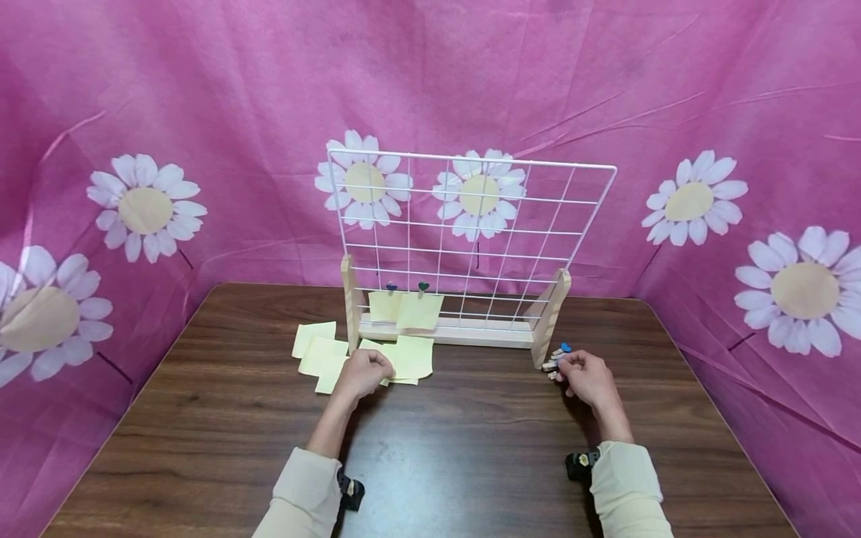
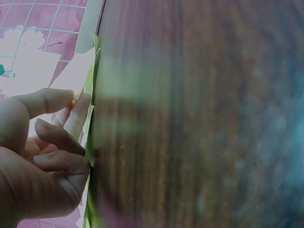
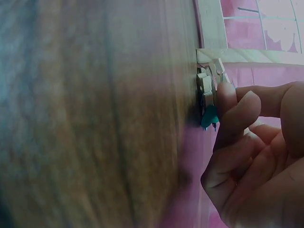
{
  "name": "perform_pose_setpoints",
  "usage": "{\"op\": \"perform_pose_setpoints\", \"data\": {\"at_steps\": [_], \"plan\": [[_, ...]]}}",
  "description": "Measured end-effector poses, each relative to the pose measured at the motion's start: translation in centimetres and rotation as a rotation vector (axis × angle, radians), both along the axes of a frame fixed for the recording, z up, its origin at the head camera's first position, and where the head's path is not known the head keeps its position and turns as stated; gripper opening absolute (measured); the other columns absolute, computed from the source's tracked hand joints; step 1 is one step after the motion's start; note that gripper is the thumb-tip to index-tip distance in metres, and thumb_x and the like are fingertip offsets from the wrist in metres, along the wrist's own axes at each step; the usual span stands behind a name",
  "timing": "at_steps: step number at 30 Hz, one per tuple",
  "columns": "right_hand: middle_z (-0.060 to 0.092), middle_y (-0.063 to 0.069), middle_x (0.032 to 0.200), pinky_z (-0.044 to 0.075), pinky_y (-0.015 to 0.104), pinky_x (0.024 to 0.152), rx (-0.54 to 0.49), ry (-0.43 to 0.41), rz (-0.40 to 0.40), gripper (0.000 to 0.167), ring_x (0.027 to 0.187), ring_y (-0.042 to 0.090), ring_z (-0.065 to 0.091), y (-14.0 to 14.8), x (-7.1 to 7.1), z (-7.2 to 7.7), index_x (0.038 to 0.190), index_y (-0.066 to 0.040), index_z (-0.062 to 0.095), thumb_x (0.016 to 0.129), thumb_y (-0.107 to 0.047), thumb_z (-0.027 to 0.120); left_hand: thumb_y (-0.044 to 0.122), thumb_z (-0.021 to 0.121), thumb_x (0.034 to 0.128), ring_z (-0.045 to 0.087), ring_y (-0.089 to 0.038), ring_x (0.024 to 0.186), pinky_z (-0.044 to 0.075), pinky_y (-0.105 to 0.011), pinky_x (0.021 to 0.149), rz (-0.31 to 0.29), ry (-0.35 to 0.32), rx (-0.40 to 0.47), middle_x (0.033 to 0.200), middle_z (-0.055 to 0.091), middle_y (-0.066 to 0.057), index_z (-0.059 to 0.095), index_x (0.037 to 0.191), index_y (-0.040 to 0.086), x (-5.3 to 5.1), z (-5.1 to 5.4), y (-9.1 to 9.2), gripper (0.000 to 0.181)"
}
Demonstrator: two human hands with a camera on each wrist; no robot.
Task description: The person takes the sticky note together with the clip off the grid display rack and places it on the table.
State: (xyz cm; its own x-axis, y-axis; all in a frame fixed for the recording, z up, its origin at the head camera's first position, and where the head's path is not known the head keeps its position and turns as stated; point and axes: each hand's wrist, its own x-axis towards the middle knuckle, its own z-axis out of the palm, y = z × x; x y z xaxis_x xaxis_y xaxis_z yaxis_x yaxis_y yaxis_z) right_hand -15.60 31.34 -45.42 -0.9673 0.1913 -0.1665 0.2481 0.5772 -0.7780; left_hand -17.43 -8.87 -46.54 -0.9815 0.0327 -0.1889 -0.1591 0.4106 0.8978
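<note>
A pad-sized yellow sticky note point(image 1: 412, 357) lies among overlapping notes before the white wire grid rack point(image 1: 471, 250). My left hand point(image 1: 366, 371) is over these notes; its thumb and index finger pinch the edge of a sticky note point(image 2: 78, 71), tilted up in the left wrist view. At the rack's right foot, my right hand point(image 1: 587, 376) reaches into a small pile of mini wooden clothespins point(image 1: 551, 365) with heart ornaments. Its thumb and index finger come together on a clothespin point(image 3: 219, 66), partly hidden by the fingertips.
Two notes point(image 1: 420, 311) hang low on the grid's left side, under a blue heart clip point(image 1: 392, 287) and a green one point(image 1: 423, 286). More loose notes point(image 1: 323, 355) lie left of the wooden stand point(image 1: 553, 317). A pink flowered cloth point(image 1: 430, 67) surrounds the brown table point(image 1: 457, 448).
</note>
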Motion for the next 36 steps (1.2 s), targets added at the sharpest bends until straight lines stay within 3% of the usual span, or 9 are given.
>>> {"op": "perform_pose_setpoints", "data": {"at_steps": [8, 15, 23, 30, 36], "plan": [[0.069, 0.003, 0.078, 0.046, 0.03, 0.053, 0.008, -0.012, -0.012, 0.026, 0.058, 0.017, 0.059, 0.0, -0.1, 0.0, 0.112, 0.004, 0.061, 0.103, -0.02, 0.057, 0.002, 0.066, 0.0792, 0.043, -0.01, 0.048, 0.034, -0.023, 0.046, -0.012, 0.014, -0.027, 0.063, 0.058, -0.003, 0.071, 0.077, 0.006, 0.1, 0.2, 0.1, 0.007], [0.069, 0.003, 0.076, 0.047, 0.029, 0.052, 0.008, 0.031, -0.013, 0.027, 0.055, 0.016, 0.059, -0.4, 0.0, 0.2, 0.111, 0.005, 0.062, 0.102, -0.02, 0.06, 0.004, 0.068, 0.0781, 0.05, -0.014, 0.062, 0.041, -0.027, 0.056, -0.028, 0.045, -0.083, 0.069, 0.058, -0.001, 0.07, 0.082, 0.005, 0.1, 0.2, 0.0, 0.004], [0.07, 0.005, 0.075, 0.051, 0.027, 0.052, -0.027, 0.082, -0.02, 0.027, 0.053, 0.014, 0.059, -1.0, 0.1, 0.8, 0.114, 0.007, 0.063, 0.101, -0.017, 0.062, 0.003, 0.069, 0.0769, 0.05, -0.014, 0.061, 0.041, -0.027, 0.056, -0.005, 0.056, -0.092, 0.067, 0.059, -0.001, 0.07, 0.081, 0.005, 0.0, 0.4, 0.1, 0.005], [0.072, 0.009, 0.078, 0.053, 0.027, 0.053, -0.07, 0.119, 0.016, 0.026, 0.057, 0.015, 0.063, -1.4, 0.2, 1.3, 0.111, 0.008, 0.062, 0.102, -0.016, 0.061, 0.0, 0.066, 0.0788, 0.046, -0.01, 0.047, 0.036, -0.023, 0.046, 0.022, 0.027, 0.018, 0.064, 0.06, -0.004, 0.069, 0.082, 0.004, -0.1, 0.3, -0.1, 0.006], [0.071, 0.012, 0.078, 0.054, 0.027, 0.054, -0.105, 0.142, 0.064, 0.024, 0.058, 0.015, 0.062, -1.7, 0.2, 1.1, 0.11, 0.009, 0.061, 0.102, -0.013, 0.061, 0.003, 0.066, 0.0804, 0.05, -0.012, 0.046, 0.039, -0.022, 0.043, 0.023, 0.029, 0.047, 0.064, 0.062, -0.006, 0.069, 0.084, 0.002, 0.0, 0.2, -0.1, 0.005]]}}
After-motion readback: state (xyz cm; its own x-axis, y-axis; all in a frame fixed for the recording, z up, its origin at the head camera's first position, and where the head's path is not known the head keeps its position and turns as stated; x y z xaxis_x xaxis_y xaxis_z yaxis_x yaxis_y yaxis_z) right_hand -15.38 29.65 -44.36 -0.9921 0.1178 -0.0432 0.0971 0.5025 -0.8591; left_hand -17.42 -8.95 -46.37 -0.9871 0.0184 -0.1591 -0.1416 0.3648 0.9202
